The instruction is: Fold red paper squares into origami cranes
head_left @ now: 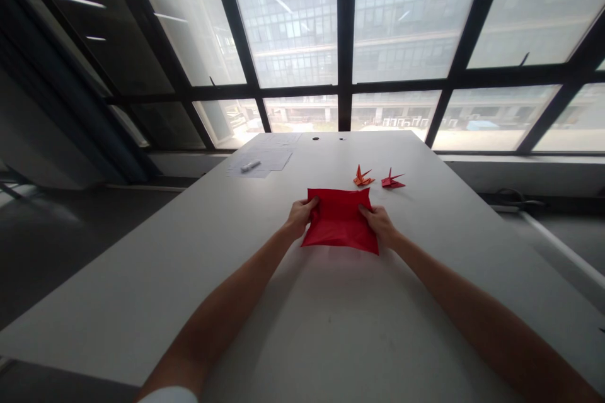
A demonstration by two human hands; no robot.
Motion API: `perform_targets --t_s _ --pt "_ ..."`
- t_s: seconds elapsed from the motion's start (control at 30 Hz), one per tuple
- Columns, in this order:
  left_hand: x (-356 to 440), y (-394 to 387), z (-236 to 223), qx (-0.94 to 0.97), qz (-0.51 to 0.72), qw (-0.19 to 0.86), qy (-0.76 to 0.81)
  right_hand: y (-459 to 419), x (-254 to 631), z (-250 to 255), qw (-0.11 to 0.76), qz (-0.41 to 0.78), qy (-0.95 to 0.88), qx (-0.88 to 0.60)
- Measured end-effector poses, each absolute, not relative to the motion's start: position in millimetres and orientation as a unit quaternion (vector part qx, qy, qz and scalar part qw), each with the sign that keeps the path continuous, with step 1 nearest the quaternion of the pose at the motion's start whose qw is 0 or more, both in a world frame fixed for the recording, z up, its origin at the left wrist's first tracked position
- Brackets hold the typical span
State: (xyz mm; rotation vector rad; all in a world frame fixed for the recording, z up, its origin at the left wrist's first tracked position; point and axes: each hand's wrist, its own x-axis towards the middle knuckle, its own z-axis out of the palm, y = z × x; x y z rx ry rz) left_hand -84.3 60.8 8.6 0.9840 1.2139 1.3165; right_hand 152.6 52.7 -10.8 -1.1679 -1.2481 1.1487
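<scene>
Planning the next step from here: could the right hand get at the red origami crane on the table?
Probably yes. The right hand is on the red paper sheet, and the red origami crane lies just beyond it, apart from the sheet, with nothing visible between them. The hand would likely need to release the sheet first.

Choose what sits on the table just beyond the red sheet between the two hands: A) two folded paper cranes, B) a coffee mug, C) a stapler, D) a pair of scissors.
A: an orange origami crane and a red origami crane sit on the white table just past the red paper sheet held by the left hand and right hand.
</scene>
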Motion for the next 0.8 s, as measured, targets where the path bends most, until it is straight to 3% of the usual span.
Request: perform_targets --t_s 0.13,0.37,0.47,0.8 --pt "-85.5 55.2 13.3 0.457 0.516 0.522 0.503 54.0 160.9 1.1 0.482 0.551 -0.518 -0.444" --pt "-84.1 48.3 19.3 0.462 0.489 0.571 0.47 58.3 155.1 0.2 0.571 0.569 -0.396 -0.44" --pt "-89.6 52.1 18.1 0.458 0.49 0.569 0.475 62.2 152.0 0.5 0.564 0.549 -0.42 -0.451" --pt "-109.8 63.4 21.6 0.62 0.479 0.369 0.499 94.3 134.2 8.1 0.55 0.481 -0.477 -0.489"
